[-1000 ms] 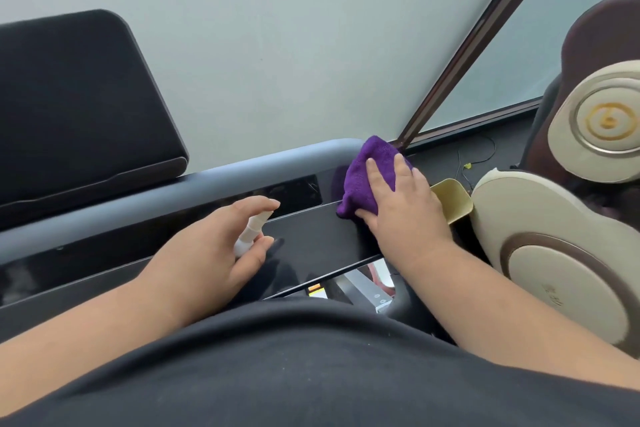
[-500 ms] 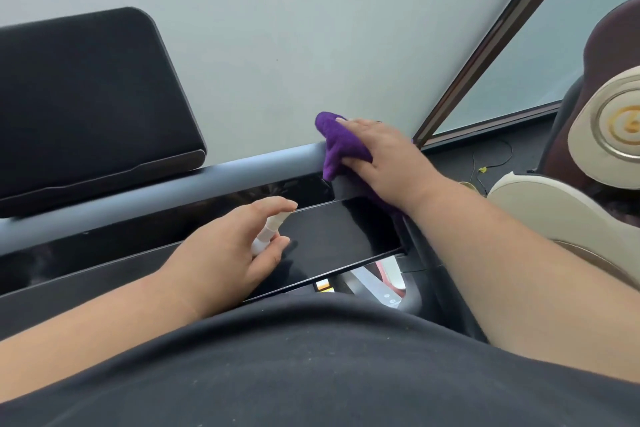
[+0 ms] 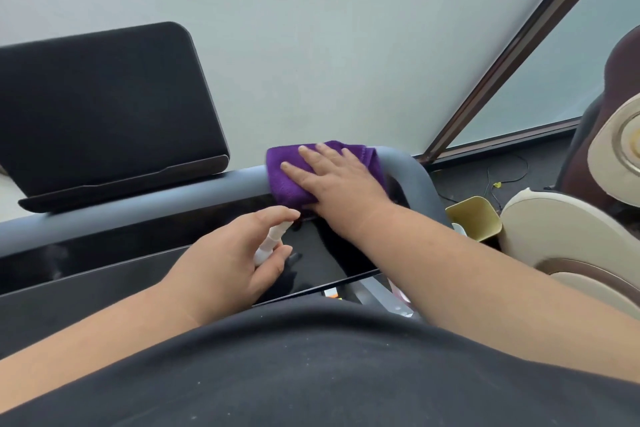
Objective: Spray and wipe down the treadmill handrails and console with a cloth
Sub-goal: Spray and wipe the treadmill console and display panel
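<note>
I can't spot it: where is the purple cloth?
The purple cloth lies over the grey handrail near its right bend, pressed flat under the right hand.

A plain pale wall [image 3: 311, 45] fills most of the view, softly and evenly lit with a faint grey-green cast. To the right a dark brown window frame [image 3: 519, 45] slants across, with frosted glass [image 3: 571, 73] beyond it letting in daylight. Below the glass lies a dark floor [image 3: 485, 170] with a thin cable [image 3: 509, 180] trailing over it. At the far right stands a massage chair [image 3: 561, 236] in cream and brown. Just beside it sits a small yellowish bin [image 3: 474, 218].
</note>
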A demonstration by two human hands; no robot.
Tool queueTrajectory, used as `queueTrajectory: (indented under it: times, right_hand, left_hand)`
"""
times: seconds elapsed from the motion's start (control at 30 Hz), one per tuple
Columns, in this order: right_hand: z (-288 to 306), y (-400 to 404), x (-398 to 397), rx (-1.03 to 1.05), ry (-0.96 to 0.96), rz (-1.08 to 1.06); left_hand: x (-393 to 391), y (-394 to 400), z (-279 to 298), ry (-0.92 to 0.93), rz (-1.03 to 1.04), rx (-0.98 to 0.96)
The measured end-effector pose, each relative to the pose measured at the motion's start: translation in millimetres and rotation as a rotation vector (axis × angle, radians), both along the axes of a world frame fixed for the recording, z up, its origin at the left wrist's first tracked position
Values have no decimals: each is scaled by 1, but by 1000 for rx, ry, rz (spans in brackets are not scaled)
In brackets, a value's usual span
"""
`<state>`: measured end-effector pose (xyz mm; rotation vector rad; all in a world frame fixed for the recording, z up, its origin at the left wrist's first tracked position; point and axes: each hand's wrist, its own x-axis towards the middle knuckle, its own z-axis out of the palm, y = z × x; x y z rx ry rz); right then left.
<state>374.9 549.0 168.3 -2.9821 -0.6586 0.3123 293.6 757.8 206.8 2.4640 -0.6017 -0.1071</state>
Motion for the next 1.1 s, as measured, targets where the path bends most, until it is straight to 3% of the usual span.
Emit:
queueTrajectory:
  times: [0.23,0.3,0.43,0.5,0.8,0.97,1.1]
  right_hand:
    - [10,-84,1,13,48,-418]
    - [12,-75,2,41,39,-415]
    - [5,-24,-10,27,15,-158]
    - [-2,-17,-15,2,-1,-129]
    - [13,-85,-23,91,-79,-554]
    - [14,-58,-51,375,-131,-401]
    - [-7,-28,-91,424,-87,-144]
  left_hand:
    - [-4,2,1,32,26,8]
    - [-6,2,1,40,22,-3]
    - [-7,-3,1,68,14,-16]
    - [-6,-8,1,69,3,-8]
    - [12,-15,12,120,166,79]
    - [58,-33,21,121,225,175]
    - [86,-49,19,98,177,275]
